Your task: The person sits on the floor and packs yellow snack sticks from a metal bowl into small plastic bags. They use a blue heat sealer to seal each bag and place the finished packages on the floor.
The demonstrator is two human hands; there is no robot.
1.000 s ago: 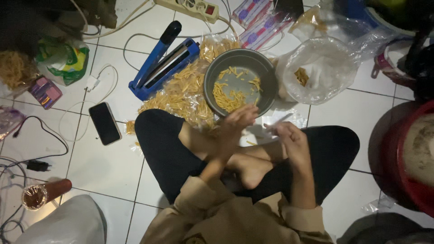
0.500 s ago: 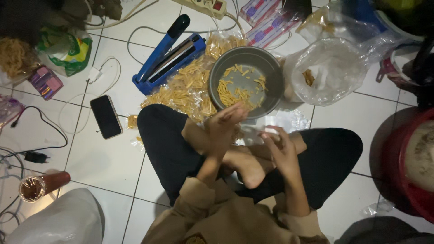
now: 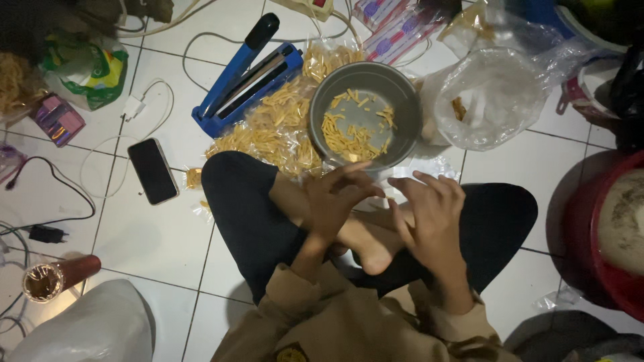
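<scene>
We see two hands, left hand (image 3: 339,198) and right hand (image 3: 429,214), both spread and holding nothing, beside one round grey metal bowl (image 3: 396,90) and one black smartphone (image 3: 153,170).

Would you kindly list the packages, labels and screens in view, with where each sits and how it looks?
Phone: left of the knee, flat black rectangle, screen dark.
Green bag: upper left, crumpled, green and yellow.
Pink box: far left, small, pink-purple.
Small clear packets: heaped beside the metal bowl, filled with yellow sticks.
Clear bag: right of the bowl, large, nearly empty.
</scene>
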